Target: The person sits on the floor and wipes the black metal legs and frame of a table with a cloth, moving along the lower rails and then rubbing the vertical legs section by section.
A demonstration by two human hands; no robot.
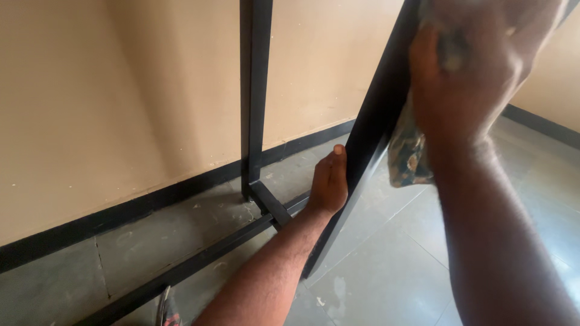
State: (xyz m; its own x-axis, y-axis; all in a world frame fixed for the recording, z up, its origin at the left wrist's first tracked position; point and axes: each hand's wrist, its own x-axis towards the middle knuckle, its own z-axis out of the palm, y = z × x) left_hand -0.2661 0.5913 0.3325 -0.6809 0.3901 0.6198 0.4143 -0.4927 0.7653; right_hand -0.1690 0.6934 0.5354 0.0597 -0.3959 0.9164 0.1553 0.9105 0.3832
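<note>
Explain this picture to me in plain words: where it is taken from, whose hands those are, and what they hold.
The single view comes from a camera worn on a person's head, looking down at their own bare hands. The left hand grips the edge of a tilted black panel, perhaps a board or framed pane. The right hand, close to the lens and blurred, presses a patterned cloth against that panel. Behind stands a black metal frame, its base bars on the grey tiled floor. A beige wall with a black skirting strip runs behind it.
</note>
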